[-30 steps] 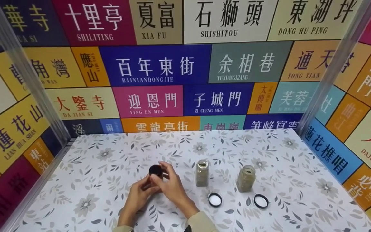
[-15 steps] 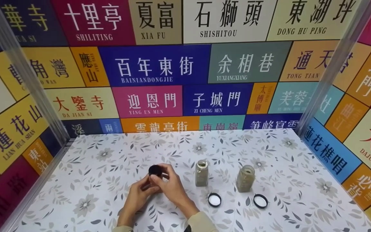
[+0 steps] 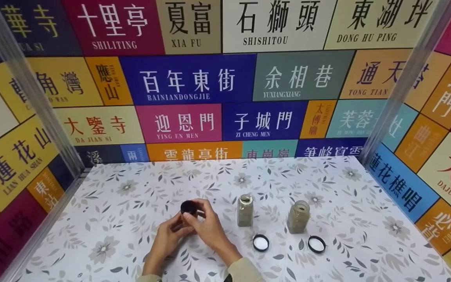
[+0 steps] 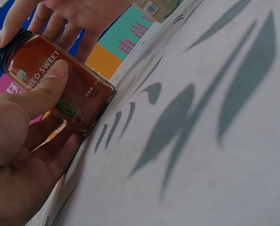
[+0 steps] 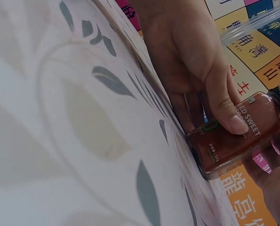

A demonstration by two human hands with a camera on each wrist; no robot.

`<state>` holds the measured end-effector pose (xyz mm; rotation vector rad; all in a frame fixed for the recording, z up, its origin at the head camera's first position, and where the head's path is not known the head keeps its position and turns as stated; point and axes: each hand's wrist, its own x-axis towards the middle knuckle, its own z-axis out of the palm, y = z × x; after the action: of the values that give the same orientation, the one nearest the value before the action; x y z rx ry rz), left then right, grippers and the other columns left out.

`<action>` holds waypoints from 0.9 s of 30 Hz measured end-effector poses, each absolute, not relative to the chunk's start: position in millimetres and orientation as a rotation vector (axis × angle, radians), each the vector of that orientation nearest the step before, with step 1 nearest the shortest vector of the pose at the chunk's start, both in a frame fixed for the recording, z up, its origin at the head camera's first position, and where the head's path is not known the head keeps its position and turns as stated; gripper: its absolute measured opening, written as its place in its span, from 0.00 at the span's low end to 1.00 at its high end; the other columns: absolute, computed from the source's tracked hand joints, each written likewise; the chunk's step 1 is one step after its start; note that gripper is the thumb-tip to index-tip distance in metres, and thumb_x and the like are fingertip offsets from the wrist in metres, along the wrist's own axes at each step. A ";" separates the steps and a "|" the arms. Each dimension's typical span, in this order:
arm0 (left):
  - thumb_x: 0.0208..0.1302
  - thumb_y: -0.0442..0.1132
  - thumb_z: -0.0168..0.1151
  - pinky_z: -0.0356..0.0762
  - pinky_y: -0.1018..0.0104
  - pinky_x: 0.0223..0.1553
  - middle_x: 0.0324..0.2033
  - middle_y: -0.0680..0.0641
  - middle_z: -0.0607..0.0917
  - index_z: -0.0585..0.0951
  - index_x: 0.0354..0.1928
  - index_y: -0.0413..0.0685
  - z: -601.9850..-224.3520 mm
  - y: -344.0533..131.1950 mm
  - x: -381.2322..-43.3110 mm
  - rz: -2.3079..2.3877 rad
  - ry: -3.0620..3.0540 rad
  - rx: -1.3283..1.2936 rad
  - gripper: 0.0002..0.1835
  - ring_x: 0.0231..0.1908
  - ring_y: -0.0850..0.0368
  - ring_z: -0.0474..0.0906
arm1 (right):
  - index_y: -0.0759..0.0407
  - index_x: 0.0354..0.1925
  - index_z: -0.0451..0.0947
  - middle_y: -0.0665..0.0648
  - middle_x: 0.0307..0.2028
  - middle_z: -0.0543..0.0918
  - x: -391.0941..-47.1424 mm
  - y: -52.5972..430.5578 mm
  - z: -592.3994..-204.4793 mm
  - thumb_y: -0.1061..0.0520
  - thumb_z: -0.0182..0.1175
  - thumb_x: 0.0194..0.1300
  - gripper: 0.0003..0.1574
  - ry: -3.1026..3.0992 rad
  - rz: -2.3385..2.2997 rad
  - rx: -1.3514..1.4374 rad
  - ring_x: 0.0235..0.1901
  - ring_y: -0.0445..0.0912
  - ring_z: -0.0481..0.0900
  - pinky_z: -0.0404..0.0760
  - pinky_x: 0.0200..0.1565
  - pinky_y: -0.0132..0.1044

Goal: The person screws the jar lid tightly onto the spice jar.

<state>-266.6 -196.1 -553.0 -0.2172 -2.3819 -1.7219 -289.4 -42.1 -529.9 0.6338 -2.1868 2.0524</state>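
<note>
A small square glass spice jar (image 4: 50, 77) with red-brown contents, a label reading "RED SWEET" and a black lid (image 3: 188, 206) stands on the table in front of me. My left hand (image 3: 170, 235) grips its body, thumb across the label, as the left wrist view shows. The right hand (image 3: 208, 227) holds the lid between thumb and fingers. In the head view the two hands hide most of the jar. To the right are two uncapped glass jars with dull greenish contents, a nearer-left one (image 3: 245, 213) and a farther-right one (image 3: 298, 219).
Two black-rimmed lids with white insides, one left (image 3: 260, 243) and one right (image 3: 317, 244), lie on the table before the uncapped jars. A leaf-patterned white cloth (image 3: 104, 219) covers the table. Colourful sign panels (image 3: 188, 78) wall off the back and sides, with clear posts at the corners.
</note>
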 end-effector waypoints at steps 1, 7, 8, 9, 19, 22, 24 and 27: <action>0.57 0.36 0.73 0.83 0.62 0.57 0.56 0.33 0.83 0.73 0.66 0.36 -552.8 -196.2 -266.7 -1.720 -2.382 -0.222 0.35 0.55 0.41 0.84 | 0.58 0.64 0.69 0.59 0.60 0.79 -289.5 -41.8 -529.9 0.57 0.63 0.67 0.29 -2.192 2.048 0.642 0.60 0.55 0.78 0.76 0.66 0.50; 0.57 0.35 0.72 0.83 0.63 0.56 0.56 0.33 0.83 0.72 0.67 0.36 -552.2 -197.1 -265.9 -1.756 -2.369 -0.242 0.35 0.55 0.42 0.84 | 0.55 0.66 0.69 0.58 0.61 0.79 -288.8 -39.5 -529.4 0.54 0.61 0.69 0.29 -2.221 2.021 0.683 0.61 0.54 0.77 0.76 0.66 0.49; 0.58 0.35 0.72 0.83 0.63 0.56 0.57 0.33 0.83 0.71 0.68 0.35 -552.1 -197.3 -265.6 -1.771 -2.364 -0.240 0.36 0.55 0.42 0.84 | 0.55 0.65 0.70 0.57 0.61 0.79 -288.7 -39.8 -529.4 0.54 0.61 0.69 0.28 -2.222 2.022 0.680 0.60 0.54 0.77 0.76 0.65 0.49; 0.58 0.35 0.72 0.83 0.63 0.56 0.57 0.32 0.83 0.71 0.68 0.34 -551.9 -197.3 -265.3 -1.779 -2.361 -0.238 0.36 0.55 0.41 0.84 | 0.55 0.64 0.70 0.57 0.60 0.79 -288.5 -40.2 -529.3 0.54 0.62 0.69 0.27 -2.218 2.029 0.675 0.60 0.54 0.77 0.76 0.65 0.49; 0.58 0.34 0.72 0.83 0.63 0.57 0.60 0.31 0.79 0.71 0.67 0.33 -552.9 -197.4 -266.9 -1.775 -2.359 -0.243 0.36 0.56 0.39 0.83 | 0.55 0.67 0.66 0.58 0.61 0.79 -289.2 -41.1 -529.7 0.53 0.63 0.68 0.32 -2.229 2.007 0.678 0.61 0.53 0.77 0.76 0.65 0.48; 0.57 0.35 0.72 0.84 0.64 0.56 0.59 0.32 0.81 0.71 0.68 0.35 -553.3 -197.2 -267.1 -1.774 -2.365 -0.241 0.36 0.55 0.41 0.84 | 0.55 0.68 0.67 0.58 0.62 0.78 -289.2 -40.1 -530.0 0.53 0.61 0.70 0.31 -2.237 1.980 0.700 0.62 0.53 0.77 0.76 0.65 0.49; 0.57 0.35 0.72 0.83 0.64 0.56 0.58 0.32 0.81 0.71 0.68 0.35 -553.2 -197.1 -267.1 -1.778 -2.364 -0.242 0.36 0.55 0.41 0.84 | 0.55 0.66 0.68 0.58 0.62 0.79 -289.8 -40.5 -530.9 0.54 0.60 0.71 0.28 -2.236 1.966 0.695 0.61 0.54 0.77 0.77 0.65 0.50; 0.57 0.34 0.72 0.83 0.63 0.57 0.59 0.31 0.81 0.71 0.67 0.34 -553.0 -197.1 -267.3 -1.785 -2.349 -0.253 0.36 0.55 0.40 0.83 | 0.57 0.64 0.69 0.59 0.60 0.79 -289.8 -41.6 -530.6 0.56 0.61 0.70 0.27 -2.219 1.979 0.679 0.61 0.56 0.77 0.77 0.64 0.50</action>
<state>-267.3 -197.1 -553.0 -0.2528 -2.3493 -1.7854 -289.8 -41.6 -530.6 0.6791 -2.2187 1.9788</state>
